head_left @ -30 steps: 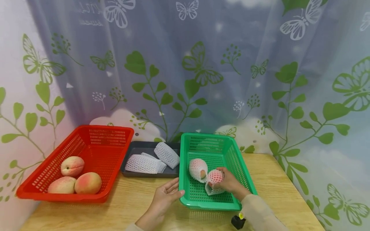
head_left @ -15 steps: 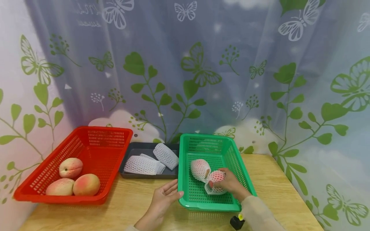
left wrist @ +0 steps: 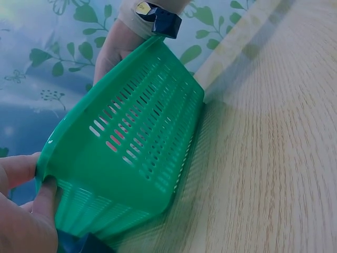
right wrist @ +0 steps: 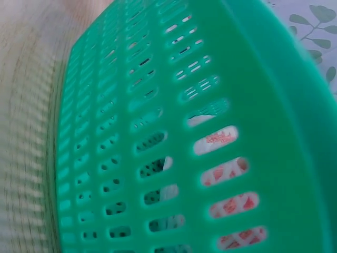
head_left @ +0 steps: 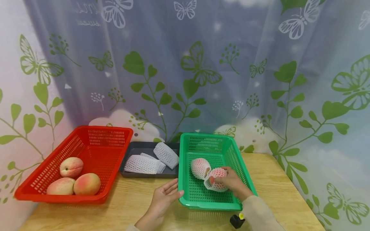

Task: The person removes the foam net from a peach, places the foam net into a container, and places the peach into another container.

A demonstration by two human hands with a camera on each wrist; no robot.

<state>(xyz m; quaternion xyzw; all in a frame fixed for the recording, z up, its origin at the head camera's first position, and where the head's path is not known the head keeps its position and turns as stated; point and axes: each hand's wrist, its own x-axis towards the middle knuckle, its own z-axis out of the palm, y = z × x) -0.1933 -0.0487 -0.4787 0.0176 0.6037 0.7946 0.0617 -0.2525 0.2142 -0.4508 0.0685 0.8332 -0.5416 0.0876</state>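
Observation:
In the head view, my right hand [head_left: 235, 184] reaches into the green basket [head_left: 209, 204] and grips a peach [head_left: 220, 173] in a white foam net. The net's open end faces left, with bare peach showing there. Beside it, at its upper left, lies another netted peach [head_left: 199, 167]. My left hand [head_left: 162, 199] holds the basket's near left corner. In the left wrist view, the fingers and thumb of that hand [left wrist: 26, 211] pinch the rim of the basket [left wrist: 79, 142]. From the right wrist, the basket wall [right wrist: 274, 158] hides the hand; reddish netted fruit shows through its slots.
A red basket [head_left: 111, 179] with three bare peaches [head_left: 87, 184] stands at the left. Between the baskets, a dark tray [head_left: 136, 175] holds several flat white foam nets [head_left: 141, 164]. The wooden table [head_left: 277, 179] ends at a printed curtain [head_left: 162, 80] behind.
The netted peach in my right hand has shifted and turned slightly, its net opening now facing more to the left. The other netted peach has rolled a little to the right. My left hand stays put.

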